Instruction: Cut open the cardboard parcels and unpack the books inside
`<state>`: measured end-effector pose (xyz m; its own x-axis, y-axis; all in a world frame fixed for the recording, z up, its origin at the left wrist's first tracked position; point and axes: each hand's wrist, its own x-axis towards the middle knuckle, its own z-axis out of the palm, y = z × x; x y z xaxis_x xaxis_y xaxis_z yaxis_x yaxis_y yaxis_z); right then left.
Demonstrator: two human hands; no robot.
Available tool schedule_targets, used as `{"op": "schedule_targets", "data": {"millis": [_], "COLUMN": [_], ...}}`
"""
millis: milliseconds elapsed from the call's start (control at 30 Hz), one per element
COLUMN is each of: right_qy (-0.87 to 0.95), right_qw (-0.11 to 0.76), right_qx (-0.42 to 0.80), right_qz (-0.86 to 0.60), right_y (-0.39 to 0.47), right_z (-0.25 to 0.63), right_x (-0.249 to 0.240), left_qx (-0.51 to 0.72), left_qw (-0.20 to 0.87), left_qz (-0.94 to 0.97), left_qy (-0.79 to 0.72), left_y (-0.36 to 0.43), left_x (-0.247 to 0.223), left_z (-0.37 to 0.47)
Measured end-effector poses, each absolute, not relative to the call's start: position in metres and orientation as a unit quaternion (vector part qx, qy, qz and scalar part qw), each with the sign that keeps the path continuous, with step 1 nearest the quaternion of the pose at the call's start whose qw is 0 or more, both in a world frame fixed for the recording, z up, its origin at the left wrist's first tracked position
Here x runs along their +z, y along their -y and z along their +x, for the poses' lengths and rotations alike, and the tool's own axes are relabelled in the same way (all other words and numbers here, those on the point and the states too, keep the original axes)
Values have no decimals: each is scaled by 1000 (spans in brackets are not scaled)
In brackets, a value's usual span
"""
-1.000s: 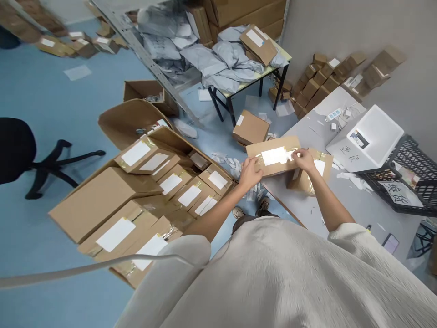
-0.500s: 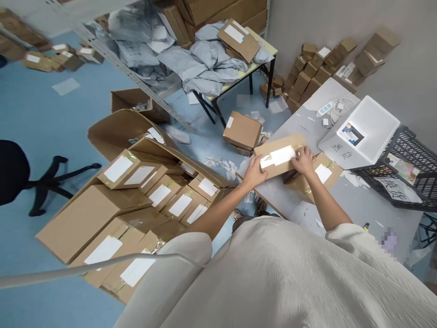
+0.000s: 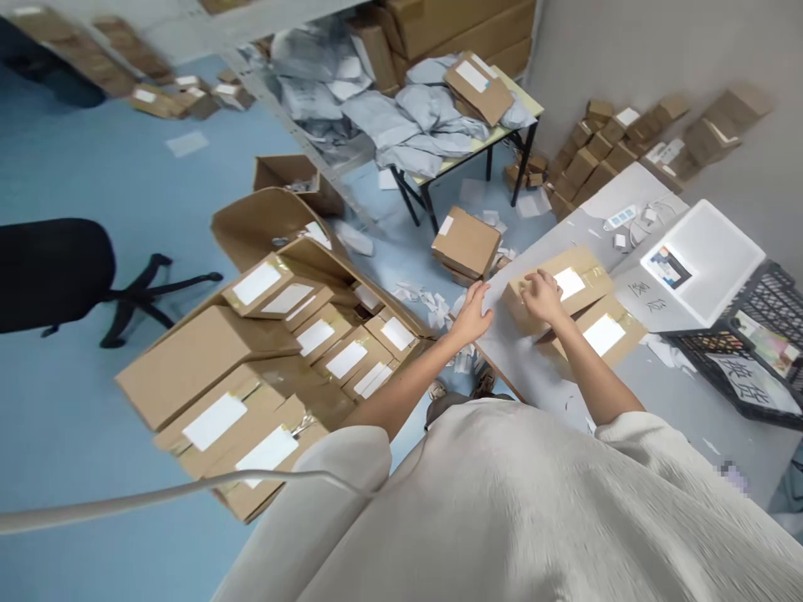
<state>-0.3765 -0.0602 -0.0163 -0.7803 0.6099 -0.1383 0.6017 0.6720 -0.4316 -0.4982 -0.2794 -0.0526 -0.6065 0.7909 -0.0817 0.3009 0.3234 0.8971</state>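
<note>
My left hand [image 3: 473,316] hovers by the left edge of the grey table [image 3: 502,334], fingers apart and nothing in it. On the near left end of a labelled cardboard box [image 3: 593,280] is my right hand [image 3: 543,294], its fingers bent; whether it grips the box or only touches it is hard to tell. A second labelled box [image 3: 618,334] lies beside the first, nearer to me. Left of my arms stands a large open carton [image 3: 401,313] packed with several labelled boxes.
A white bin [image 3: 703,259] and a black crate [image 3: 753,393] stand on the table's right side. Grey parcels [image 3: 401,117] cover a small table beyond. Stacked boxes [image 3: 467,242] sit on the floor; an office chair [image 3: 56,272] is at left.
My left hand has let go of the labelled box and opened. The box now lies farther right relative to my hands, and my right hand is at its left end. The view has shifted left.
</note>
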Motion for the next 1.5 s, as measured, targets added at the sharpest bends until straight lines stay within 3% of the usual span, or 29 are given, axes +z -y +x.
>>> {"op": "schedule_targets", "data": {"millis": [433, 900, 1267, 1500], "right_qy": [959, 947, 953, 953], "right_qw": [-83, -175, -178, -207], "right_qx": [243, 263, 236, 157], "right_qz": [-118, 52, 68, 156], "right_y": [197, 357, 425, 437], "right_z": [-517, -643, -770, -794], "right_x": [-19, -60, -100, -119], "left_qx": [478, 508, 495, 497], "left_qw": [138, 132, 118, 133], "left_qz": [209, 76, -1, -44], "left_qy": [-842, -848, -861, -856], "left_y": [455, 614, 668, 670], "left_x": [-67, -82, -109, -133], "left_z": [-567, -618, -696, -733]}}
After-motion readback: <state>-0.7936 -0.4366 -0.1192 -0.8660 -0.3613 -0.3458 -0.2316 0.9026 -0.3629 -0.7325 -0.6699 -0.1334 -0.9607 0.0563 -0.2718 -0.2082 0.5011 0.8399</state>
